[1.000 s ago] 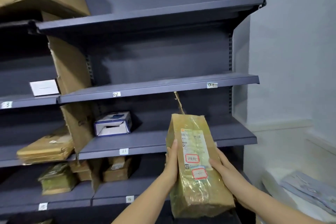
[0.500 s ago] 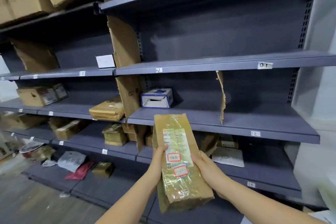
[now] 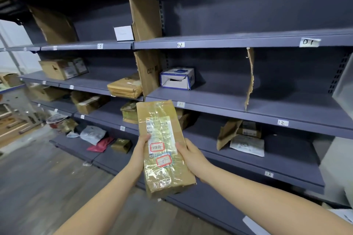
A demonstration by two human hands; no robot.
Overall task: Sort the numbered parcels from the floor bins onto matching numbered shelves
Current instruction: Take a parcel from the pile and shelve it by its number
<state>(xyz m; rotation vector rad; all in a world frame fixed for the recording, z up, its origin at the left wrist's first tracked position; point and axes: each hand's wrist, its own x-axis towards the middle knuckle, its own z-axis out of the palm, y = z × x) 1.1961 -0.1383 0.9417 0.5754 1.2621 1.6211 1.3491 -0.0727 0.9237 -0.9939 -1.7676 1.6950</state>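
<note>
A long brown parcel [image 3: 162, 139] wrapped in clear tape stands upright in front of me. Its white label carries red-circled marks, the lower one reading 07. My left hand [image 3: 141, 146] grips its left edge with the thumb on the label. My right hand [image 3: 191, 155] holds its right edge with the fingers behind it. Behind the parcel runs a grey shelving unit. Its edge tags read 01 [image 3: 309, 42], 02 [image 3: 180, 44], 11 [image 3: 180, 104], 12 [image 3: 282, 122] and 13 [image 3: 268, 173].
A blue-and-white box [image 3: 176, 78] sits on the shelf tagged 11, beside a torn cardboard divider [image 3: 249, 80]. Brown parcels [image 3: 125, 87] lie on the left shelves. A white mailer [image 3: 247, 145] lies below tag 12. Loose packets [image 3: 92, 134] are on the bottom shelf by the wooden floor.
My view has swung left and pulled back, bringing more of the left shelves and the floor into sight. Both hands keep the same hold on the parcel.
</note>
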